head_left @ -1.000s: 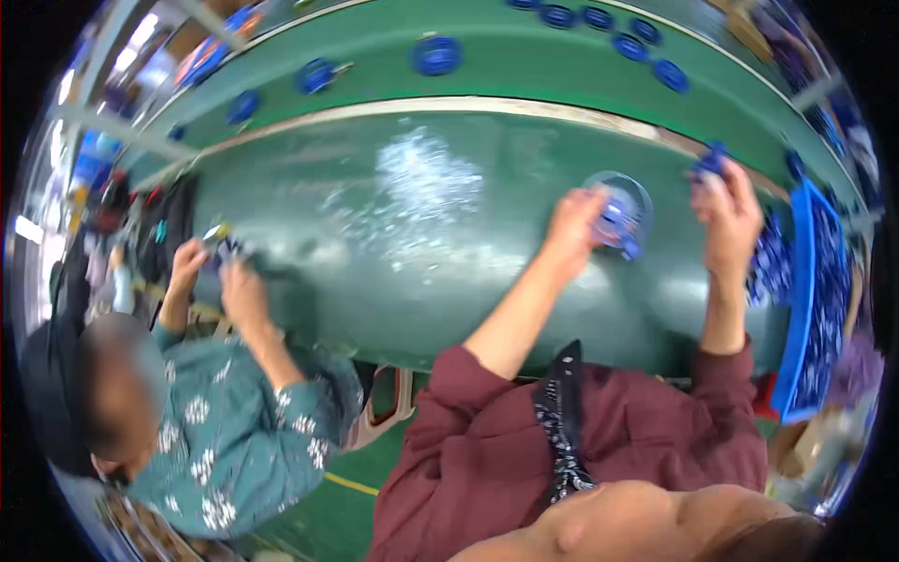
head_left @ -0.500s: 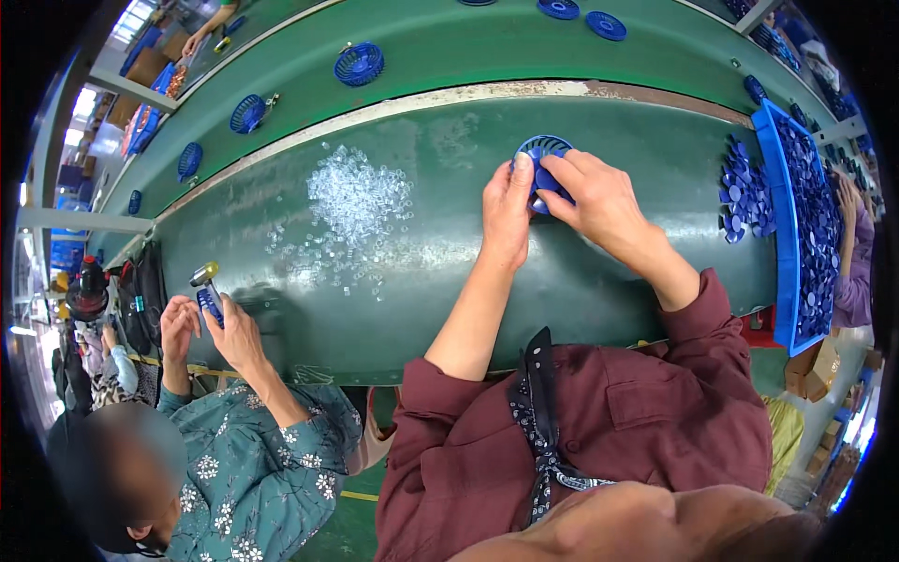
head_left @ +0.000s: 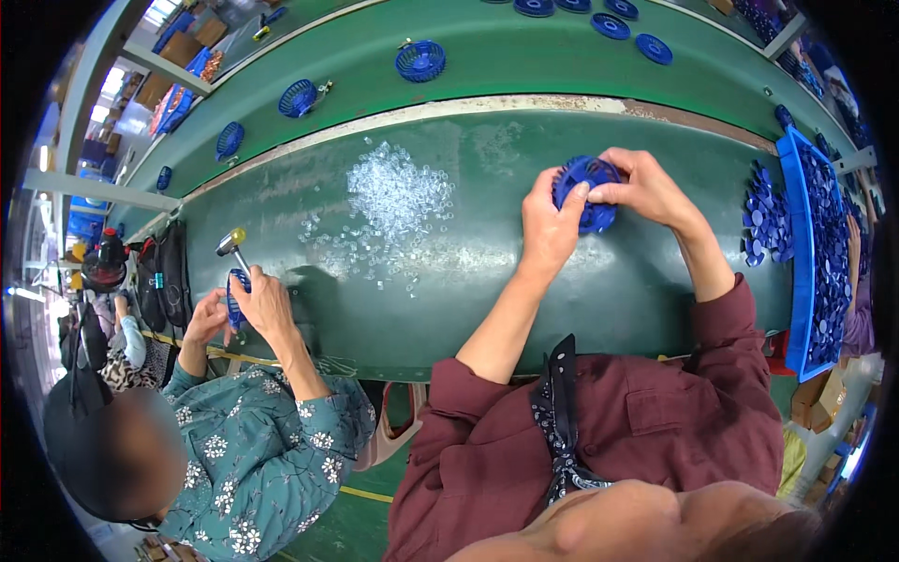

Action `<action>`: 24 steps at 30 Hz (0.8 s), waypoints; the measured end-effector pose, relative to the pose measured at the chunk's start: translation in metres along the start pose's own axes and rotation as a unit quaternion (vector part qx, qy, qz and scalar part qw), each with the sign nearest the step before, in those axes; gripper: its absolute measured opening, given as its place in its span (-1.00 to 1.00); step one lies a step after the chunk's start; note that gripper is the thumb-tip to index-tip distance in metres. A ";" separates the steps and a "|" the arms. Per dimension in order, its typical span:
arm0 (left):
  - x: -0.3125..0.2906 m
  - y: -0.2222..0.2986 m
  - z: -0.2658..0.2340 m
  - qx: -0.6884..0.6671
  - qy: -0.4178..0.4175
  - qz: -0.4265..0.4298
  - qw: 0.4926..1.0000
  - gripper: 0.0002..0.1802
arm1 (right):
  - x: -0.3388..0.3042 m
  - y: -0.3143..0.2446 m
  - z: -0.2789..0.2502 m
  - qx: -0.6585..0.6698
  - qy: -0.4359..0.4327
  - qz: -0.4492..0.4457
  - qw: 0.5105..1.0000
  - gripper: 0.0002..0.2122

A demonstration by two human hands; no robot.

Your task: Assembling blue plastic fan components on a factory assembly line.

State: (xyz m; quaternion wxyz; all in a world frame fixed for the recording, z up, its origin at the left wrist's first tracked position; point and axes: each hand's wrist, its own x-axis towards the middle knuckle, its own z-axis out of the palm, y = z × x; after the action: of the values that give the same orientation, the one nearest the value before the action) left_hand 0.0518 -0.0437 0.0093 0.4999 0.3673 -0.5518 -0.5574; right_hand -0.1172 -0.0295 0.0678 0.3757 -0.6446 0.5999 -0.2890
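A blue round plastic housing with ribs and slots is held above the green tabletop, tilted between my two hands. My left hand is closed on its left side, thumb lying over the face. From the right, my right hand grips the rim, thumb pressed against the face and fingers bent over the far edge. Whether a small part is pinched under the right fingers cannot be seen. Left of my hands lies a heap of small clear plastic pieces.
A blue bin full of round blue caps stands at the right, beside a loose pile of caps. Beyond the table, a green belt carries blue housings. At the left, a co-worker holds a mallet and a blue housing.
The housing has turned in my hands, showing more of its ribbed face. My right hand has shifted to the rim. The whole view has swung left; the co-worker's mallet and housing have changed position.
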 end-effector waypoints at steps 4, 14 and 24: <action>0.004 -0.008 0.008 0.041 -0.003 -0.029 0.999 -0.68 | -0.001 0.022 0.002 -0.047 0.020 -0.010 0.999 -0.69; 0.009 -0.011 -0.011 -0.135 0.073 -0.118 0.981 -0.66 | 0.018 0.086 -0.061 0.147 0.326 0.087 0.930 -0.67; 0.003 -0.022 0.000 -0.088 -0.009 -0.112 0.990 -0.76 | -0.099 0.250 -0.229 -0.439 0.373 0.321 0.752 -0.64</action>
State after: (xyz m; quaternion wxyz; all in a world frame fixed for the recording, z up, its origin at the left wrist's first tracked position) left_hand 0.0477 -0.0490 -0.0116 0.4594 0.3762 -0.4606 -0.6598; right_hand -0.4565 0.0379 -0.0058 -0.1313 -0.3492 0.9249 -0.0740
